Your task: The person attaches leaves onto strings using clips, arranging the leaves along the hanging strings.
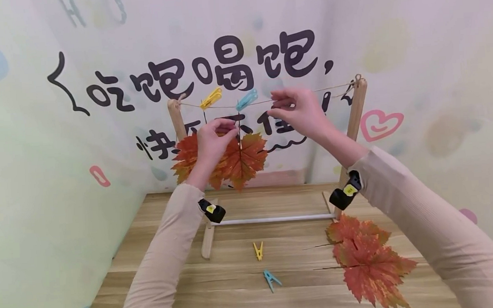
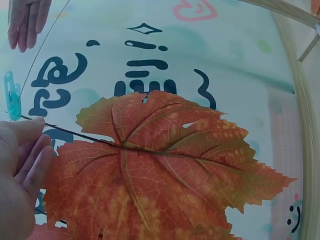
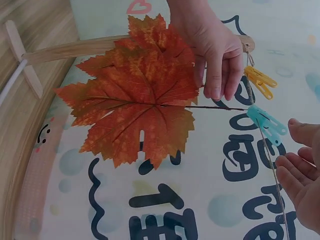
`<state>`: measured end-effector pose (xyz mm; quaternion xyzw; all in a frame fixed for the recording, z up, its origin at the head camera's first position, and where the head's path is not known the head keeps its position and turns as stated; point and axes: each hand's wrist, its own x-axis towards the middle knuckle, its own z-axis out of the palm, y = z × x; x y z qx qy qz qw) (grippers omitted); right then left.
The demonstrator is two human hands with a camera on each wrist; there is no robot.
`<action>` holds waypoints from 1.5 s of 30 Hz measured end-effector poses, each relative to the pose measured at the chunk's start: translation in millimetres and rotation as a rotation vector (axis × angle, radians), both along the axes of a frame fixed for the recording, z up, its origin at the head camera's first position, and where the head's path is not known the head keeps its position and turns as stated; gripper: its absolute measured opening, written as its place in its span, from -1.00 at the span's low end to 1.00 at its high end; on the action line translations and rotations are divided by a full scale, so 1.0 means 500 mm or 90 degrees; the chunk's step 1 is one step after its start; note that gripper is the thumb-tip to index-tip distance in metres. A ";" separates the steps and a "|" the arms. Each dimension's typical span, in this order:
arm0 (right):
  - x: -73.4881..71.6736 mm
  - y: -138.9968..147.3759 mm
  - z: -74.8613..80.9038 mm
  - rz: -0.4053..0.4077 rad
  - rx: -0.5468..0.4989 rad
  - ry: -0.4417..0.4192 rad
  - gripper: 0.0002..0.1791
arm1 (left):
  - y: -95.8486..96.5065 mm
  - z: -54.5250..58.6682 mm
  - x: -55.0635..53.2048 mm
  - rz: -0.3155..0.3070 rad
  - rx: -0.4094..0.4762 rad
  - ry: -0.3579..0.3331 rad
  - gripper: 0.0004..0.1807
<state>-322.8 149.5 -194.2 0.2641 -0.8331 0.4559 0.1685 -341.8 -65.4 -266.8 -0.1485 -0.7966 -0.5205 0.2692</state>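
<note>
A blue clothespin [image 1: 247, 99] clips the dark stem of an orange-red maple leaf [image 1: 247, 158] to a string [image 1: 268, 101]. Left of it, a yellow clothespin [image 1: 211, 99] sits on the same string, above a second leaf partly behind the first. My left hand [image 1: 215, 139] is beside the front leaf's stem, just below the blue clothespin; its fingertips are close to the stem and seem not to grip it. To the right of the blue clothespin, my right hand [image 1: 297, 110] is raised near the string, fingers loosely bent, apart from the clothespin and holding nothing.
Wooden posts [image 1: 357, 108] hold the string, and a white rod [image 1: 272, 219] joins them low down. On the wooden table [image 1: 238, 278] lie a yellow clothespin [image 1: 259, 251], a blue clothespin [image 1: 271, 280] and red maple leaves [image 1: 372, 269] at right. A printed wall stands behind.
</note>
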 end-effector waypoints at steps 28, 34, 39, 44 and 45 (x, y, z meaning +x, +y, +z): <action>0.044 0.119 -0.169 0.042 0.085 -0.092 -0.54 | 0.012 -0.081 0.061 -0.073 -0.086 0.027 -0.80; 0.050 0.147 -0.234 0.054 0.093 -0.140 -0.52 | 0.015 -0.114 0.062 -0.091 -0.106 0.019 -0.82; 0.053 0.170 -0.283 0.054 0.096 -0.166 -0.53 | 0.016 -0.147 0.063 -0.111 -0.109 -0.023 -0.85; 0.062 0.188 -0.331 0.072 0.088 -0.181 -0.56 | 0.014 -0.183 0.068 -0.111 -0.119 -0.047 -0.84; 0.063 0.190 -0.341 0.079 0.086 -0.184 -0.56 | 0.013 -0.191 0.069 -0.110 -0.123 -0.051 -0.84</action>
